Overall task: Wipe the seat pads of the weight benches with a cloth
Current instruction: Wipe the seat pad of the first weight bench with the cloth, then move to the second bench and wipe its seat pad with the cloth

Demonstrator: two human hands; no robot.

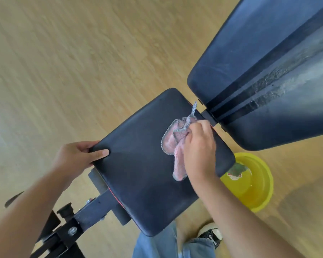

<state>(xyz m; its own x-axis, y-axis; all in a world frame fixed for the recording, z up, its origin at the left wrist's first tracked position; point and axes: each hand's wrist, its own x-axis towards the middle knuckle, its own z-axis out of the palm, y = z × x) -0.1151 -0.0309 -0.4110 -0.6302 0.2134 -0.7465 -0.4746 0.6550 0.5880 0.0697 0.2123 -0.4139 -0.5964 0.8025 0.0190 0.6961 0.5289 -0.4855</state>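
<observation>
Head view: the cloth [173, 146] is pressed by the clenched right hand [199, 146] near the seat pad's [138, 174] far edge. The near-left corner is gripped by the left hand [76, 159]. The basin [257, 183] beside the pad could be kicked by 1 careless step.

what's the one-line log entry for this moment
step: wiping seat pad | right hand: pink cloth on pad | left hand: grips pad edge | yellow basin: floor
</observation>
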